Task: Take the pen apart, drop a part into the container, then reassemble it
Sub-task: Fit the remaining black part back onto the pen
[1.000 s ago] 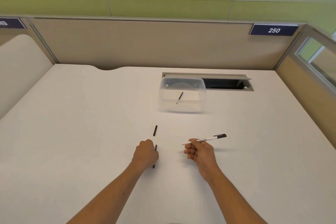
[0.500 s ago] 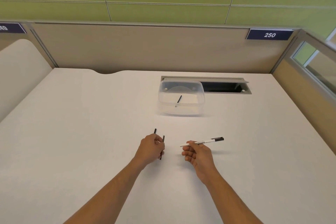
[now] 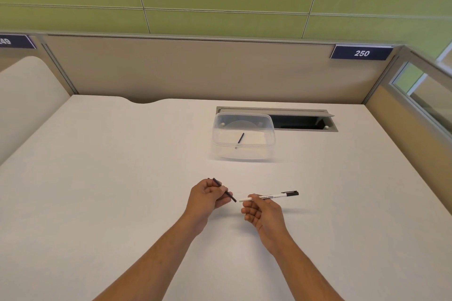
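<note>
My right hand [image 3: 263,212] pinches a white pen barrel [image 3: 269,196] with a black end, held level above the white desk [image 3: 97,190], its open end pointing left. My left hand [image 3: 206,197] grips a thin black rod [image 3: 226,190], tilted so its lower tip points at the barrel's open end, a small gap between them. A tiny dark bit [image 3: 208,178] peeks out just behind my left hand; what it is I cannot tell. A clear plastic container [image 3: 243,137] stands further back with a short black pen part [image 3: 241,138] lying inside.
Behind the container, a grey cable hatch [image 3: 303,121] is sunk into the desk with its flap open. Beige partition walls [image 3: 195,71] close off the desk at the back and right. A curved panel [image 3: 27,95] stands at the left.
My left hand lifted the thin black rod off the desk and swung it toward the barrel. The short black piece on the desk is now mostly hidden behind that hand. The right hand barely moved.
</note>
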A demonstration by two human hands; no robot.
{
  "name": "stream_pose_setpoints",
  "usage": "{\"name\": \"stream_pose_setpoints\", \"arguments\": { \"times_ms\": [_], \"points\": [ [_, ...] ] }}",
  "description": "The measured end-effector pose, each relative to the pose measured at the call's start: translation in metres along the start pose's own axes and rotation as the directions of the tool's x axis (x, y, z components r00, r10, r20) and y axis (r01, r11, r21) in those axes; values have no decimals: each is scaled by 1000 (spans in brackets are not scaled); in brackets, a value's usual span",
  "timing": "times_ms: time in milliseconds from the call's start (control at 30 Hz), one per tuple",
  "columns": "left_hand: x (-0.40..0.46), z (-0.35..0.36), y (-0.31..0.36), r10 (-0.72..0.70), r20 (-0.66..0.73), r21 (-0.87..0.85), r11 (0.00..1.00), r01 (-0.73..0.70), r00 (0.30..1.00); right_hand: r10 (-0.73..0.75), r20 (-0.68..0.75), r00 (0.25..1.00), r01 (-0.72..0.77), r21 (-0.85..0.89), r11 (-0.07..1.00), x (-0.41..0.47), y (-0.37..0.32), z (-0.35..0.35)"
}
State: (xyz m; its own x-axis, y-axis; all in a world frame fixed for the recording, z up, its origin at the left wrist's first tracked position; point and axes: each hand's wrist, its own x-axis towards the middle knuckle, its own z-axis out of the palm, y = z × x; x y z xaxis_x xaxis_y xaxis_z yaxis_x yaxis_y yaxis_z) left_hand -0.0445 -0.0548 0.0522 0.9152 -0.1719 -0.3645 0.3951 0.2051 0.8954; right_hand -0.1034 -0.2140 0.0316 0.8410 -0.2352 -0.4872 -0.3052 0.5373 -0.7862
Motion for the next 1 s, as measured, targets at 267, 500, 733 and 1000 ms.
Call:
{"name": "stream_pose_setpoints", "arguments": {
  "times_ms": [267,500,733,1000],
  "points": [
    [0,6,-5,27,-21,-67,997,-28,999,10,-6,1000,-10,36,999,-2,2,2],
    [-1,6,-7,38,-46,-74,996,-42,998,14,-22,1000,-12,95,995,-1,1,2],
    [-1,8,-10,27,-60,-104,994,-33,998,16,-13,1000,-15,106,994,0,3,6],
    [-5,9,-15,-15,-31,-202,979,8,999,23,-24,999,-18,188,982,-1,2,5]
  ]
}}
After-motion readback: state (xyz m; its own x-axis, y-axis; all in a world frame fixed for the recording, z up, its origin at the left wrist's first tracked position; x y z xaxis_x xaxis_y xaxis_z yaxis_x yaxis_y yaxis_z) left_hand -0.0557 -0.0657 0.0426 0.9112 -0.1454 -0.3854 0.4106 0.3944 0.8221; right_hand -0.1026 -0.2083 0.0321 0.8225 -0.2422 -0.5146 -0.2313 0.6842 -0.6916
